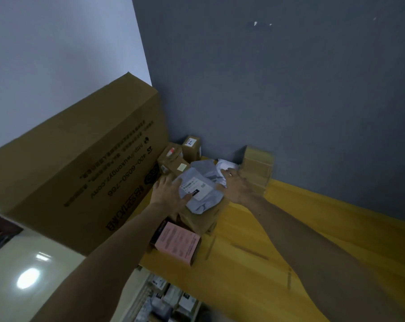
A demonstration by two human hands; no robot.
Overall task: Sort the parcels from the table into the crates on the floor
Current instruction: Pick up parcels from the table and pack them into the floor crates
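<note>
Left hand, right hand — at edges of grey mailer

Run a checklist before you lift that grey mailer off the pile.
1. Left hand on the grey mailer: ok, straight fingers lie against its left edge.
2. Right hand on the mailer: cannot tell, it sits at the right edge with fingers over the white bag behind.
3. Grip closed: not ok, both hands are open.
4. Mailer free to lift: ok, nothing lies on it; it rests on the brown boxes.
5. Label legible: cannot tell, blurred.
6. Crate in view: ok, below the table edge, parcels inside.
</note>
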